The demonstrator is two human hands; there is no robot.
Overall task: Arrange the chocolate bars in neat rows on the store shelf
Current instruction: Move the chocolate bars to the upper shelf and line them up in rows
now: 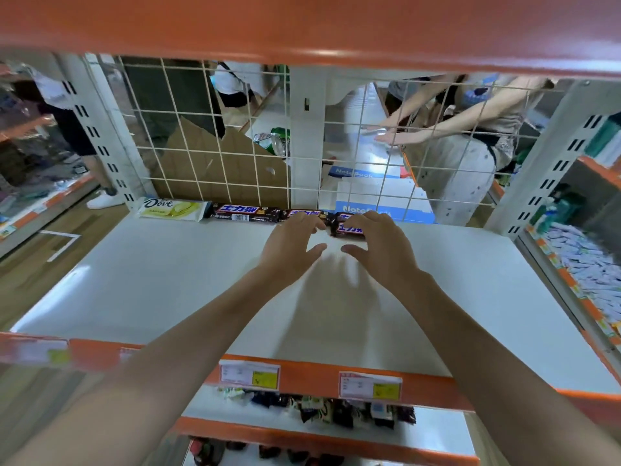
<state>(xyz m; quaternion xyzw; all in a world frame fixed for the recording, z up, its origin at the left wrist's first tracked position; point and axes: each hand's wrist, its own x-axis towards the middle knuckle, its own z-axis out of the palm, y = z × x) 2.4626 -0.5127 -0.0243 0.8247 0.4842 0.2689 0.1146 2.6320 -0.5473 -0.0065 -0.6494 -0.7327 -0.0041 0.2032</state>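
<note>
A row of chocolate bars lies along the back of the white shelf, against the wire grid. From the left: a pale Dove bar, a dark brown bar, a second brown bar partly under my fingers, then two brown bars lying one in front of the other. My left hand reaches over the second brown bar, fingers spread and lightly bent, touching it. My right hand covers the right-hand bars with spread fingers. Neither hand grips anything that I can see.
A white wire grid backs the shelf, with cardboard and blue notebook boxes behind it. Another person's arms reach across behind the grid at right. An orange shelf hangs overhead. Price tags sit on the orange front edge. Snack packets fill the shelf below.
</note>
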